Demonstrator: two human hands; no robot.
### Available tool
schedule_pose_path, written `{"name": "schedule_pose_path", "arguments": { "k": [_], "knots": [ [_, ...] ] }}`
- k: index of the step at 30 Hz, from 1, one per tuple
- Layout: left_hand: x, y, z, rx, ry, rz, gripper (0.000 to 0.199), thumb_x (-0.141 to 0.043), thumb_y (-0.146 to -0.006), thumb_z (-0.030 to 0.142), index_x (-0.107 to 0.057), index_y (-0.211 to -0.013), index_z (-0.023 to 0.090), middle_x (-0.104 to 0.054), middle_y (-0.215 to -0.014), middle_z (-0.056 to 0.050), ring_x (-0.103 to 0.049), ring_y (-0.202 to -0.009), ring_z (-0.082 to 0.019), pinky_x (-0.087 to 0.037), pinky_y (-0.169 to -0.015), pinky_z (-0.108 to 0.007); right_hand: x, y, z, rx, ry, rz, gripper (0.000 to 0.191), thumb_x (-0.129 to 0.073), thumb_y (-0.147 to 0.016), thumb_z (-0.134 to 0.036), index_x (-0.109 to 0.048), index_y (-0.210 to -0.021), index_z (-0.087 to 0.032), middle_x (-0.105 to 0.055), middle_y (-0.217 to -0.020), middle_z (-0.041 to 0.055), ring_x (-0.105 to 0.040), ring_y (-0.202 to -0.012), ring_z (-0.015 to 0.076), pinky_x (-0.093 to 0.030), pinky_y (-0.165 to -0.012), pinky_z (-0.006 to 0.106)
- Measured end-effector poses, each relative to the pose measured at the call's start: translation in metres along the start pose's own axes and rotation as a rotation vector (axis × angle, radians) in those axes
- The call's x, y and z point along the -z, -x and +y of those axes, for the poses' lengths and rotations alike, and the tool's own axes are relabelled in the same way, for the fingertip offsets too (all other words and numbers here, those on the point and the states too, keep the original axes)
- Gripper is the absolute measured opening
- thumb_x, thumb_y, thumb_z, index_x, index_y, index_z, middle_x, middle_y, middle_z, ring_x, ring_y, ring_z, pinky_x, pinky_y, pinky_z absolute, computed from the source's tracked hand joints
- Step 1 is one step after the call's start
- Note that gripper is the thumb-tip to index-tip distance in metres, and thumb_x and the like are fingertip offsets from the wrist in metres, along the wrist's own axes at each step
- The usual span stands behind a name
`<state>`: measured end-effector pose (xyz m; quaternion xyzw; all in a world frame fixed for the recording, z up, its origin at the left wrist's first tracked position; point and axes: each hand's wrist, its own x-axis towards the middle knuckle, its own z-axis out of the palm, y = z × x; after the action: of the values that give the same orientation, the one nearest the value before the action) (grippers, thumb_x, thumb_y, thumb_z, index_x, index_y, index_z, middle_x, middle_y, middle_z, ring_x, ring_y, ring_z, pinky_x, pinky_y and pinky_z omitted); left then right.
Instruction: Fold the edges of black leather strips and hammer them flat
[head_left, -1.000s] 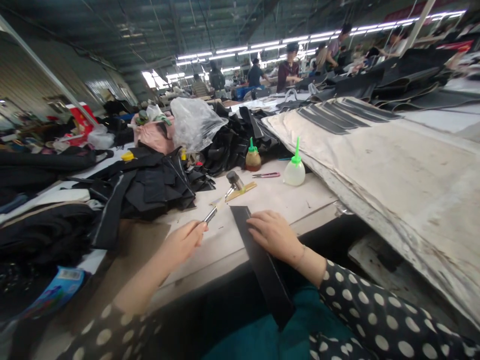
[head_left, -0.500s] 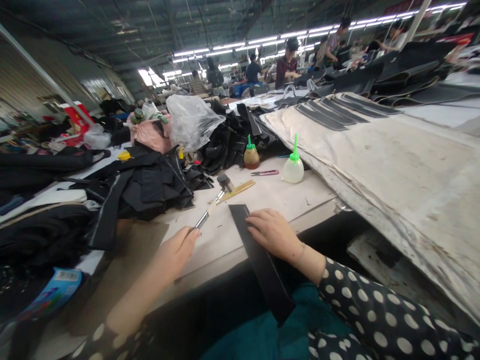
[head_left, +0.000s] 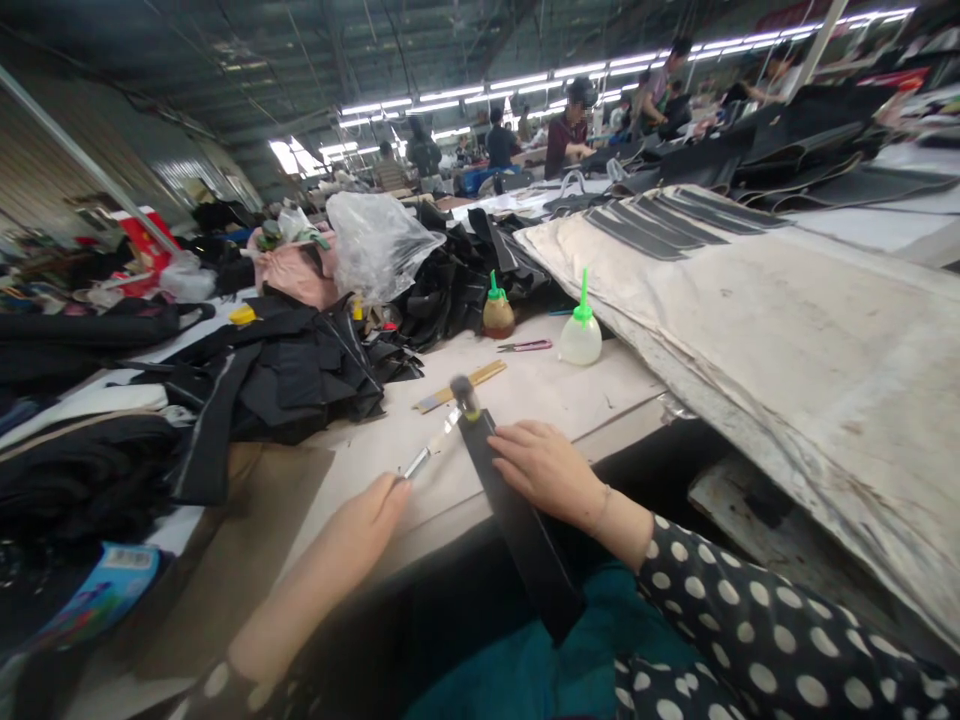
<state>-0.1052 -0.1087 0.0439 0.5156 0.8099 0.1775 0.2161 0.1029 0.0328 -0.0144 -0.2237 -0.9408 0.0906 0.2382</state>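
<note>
My left hand (head_left: 375, 520) is closed round the handle of a small hammer (head_left: 420, 462), which has a metal shaft. The hammer's dark, slightly blurred head is at the upper end of a long black strip (head_left: 517, 530); whether it touches the strip I cannot tell. This strip lies partly on the pale work table (head_left: 420, 520) and reaches over its front edge towards my lap. My right hand (head_left: 544, 470) rests flat across the strip's upper part, fingers stretched out and thumb hidden.
A yellowish ruler (head_left: 457, 386) lies behind the hammer. Beyond it are pink-handled thread snips (head_left: 525, 346) and two green-tipped squeeze bottles, one brown (head_left: 498, 316) and one clear (head_left: 580, 338). Black pieces (head_left: 300, 360) are heaped at left. A cloth-covered board (head_left: 787, 330) stands right. Other people work far back.
My left hand has moved right and swung the hammer head from above the ruler to the strip's upper end. The right hand and strip stay in place; the view has shifted slightly.
</note>
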Motion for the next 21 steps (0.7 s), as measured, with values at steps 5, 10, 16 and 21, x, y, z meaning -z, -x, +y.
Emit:
{"name": "schedule_pose_path", "arguments": {
  "k": [5, 10, 16, 21],
  "knots": [
    [-0.001, 0.0, 0.005, -0.034, -0.069, 0.023, 0.034, -0.026, -0.088, 0.049, -0.045, -0.079, 0.023, -0.046, -0.059, 0.004, -0.049, -0.057, -0.016, -0.034, -0.056, -0.026, 0.001, 0.0, -0.004, -0.032, -0.007, 0.007, 0.03, -0.046, -0.089, -0.028, -0.055, -0.116, -0.019, -0.058, -0.117, 0.0069, -0.049, -0.104, 0.0215, -0.039, -0.089, 0.037],
    [-0.003, -0.002, 0.012, -0.033, -0.143, -0.016, 0.029, -0.026, -0.089, 0.044, -0.044, -0.08, 0.023, -0.05, -0.06, 0.002, -0.052, -0.059, -0.017, -0.034, -0.057, -0.026, 0.0, 0.0, -0.004, -0.037, -0.002, 0.021, 0.024, -0.048, -0.088, -0.028, -0.059, -0.106, -0.018, -0.058, -0.116, 0.007, -0.049, -0.104, 0.0222, -0.039, -0.088, 0.038],
    [0.003, -0.007, 0.02, -0.071, -0.29, 0.007, 0.026, -0.025, -0.089, 0.042, -0.043, -0.082, 0.023, -0.051, -0.061, 0.001, -0.055, -0.062, -0.019, -0.033, -0.058, -0.026, -0.003, 0.001, -0.002, -0.034, -0.013, 0.042, 0.025, -0.047, -0.088, -0.029, -0.06, -0.107, -0.018, -0.058, -0.117, 0.0076, -0.048, -0.105, 0.0221, -0.039, -0.09, 0.038],
    [-0.005, -0.004, 0.021, -0.033, -0.312, -0.106, 0.022, -0.026, -0.09, 0.038, -0.041, -0.084, 0.022, -0.054, -0.063, -0.001, -0.056, -0.062, -0.019, -0.032, -0.056, -0.026, -0.002, 0.001, -0.001, -0.041, -0.075, 0.046, 0.029, -0.046, -0.09, -0.033, -0.056, -0.113, -0.018, -0.059, -0.114, 0.009, -0.049, -0.105, 0.0235, -0.039, -0.09, 0.04]
  ]
}}
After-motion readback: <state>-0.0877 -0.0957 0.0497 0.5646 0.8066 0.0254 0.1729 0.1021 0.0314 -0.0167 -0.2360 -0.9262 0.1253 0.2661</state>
